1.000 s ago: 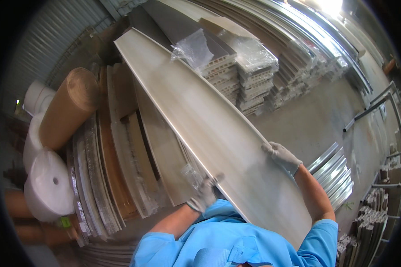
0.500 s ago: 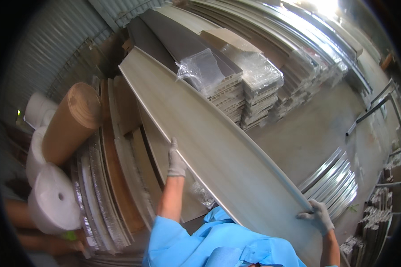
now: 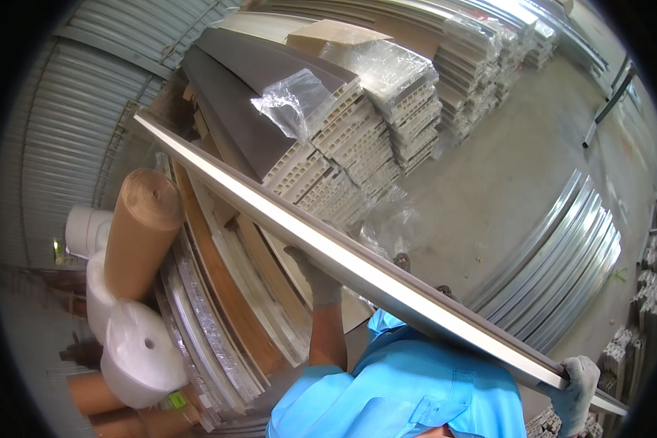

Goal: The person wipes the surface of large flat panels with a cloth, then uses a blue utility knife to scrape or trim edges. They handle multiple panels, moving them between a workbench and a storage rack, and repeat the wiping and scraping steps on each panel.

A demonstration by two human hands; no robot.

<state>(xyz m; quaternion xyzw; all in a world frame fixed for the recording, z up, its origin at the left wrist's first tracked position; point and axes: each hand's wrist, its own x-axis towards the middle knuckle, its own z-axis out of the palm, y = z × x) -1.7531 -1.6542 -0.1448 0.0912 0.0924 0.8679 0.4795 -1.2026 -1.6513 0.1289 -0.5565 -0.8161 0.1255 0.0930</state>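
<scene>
A long pale panel (image 3: 328, 249) slants across the middle from upper left to lower right. It is turned nearly edge-on, so a bright narrow edge shows and its broad face is mostly out of sight. My left hand (image 3: 317, 279), in a grey glove, holds it from below around mid-length; its fingertips are partly hidden against the panel. Toward the lower right end, my gloved right hand (image 3: 578, 387) is wrapped over the panel's edge.
Stacked hollow-core boards (image 3: 328, 160) with plastic wrap lie ahead. Left stand a brown paper roll (image 3: 142, 226) and white foam rolls (image 3: 142, 358), beside long leaning boards (image 3: 212, 270). Shiny metal profiles (image 3: 555, 270) lie on the floor at right.
The panel has tipped from showing its broad face to nearly edge-on. My right hand has moved right and down with it; my left hand now sits beneath it. The view has shifted.
</scene>
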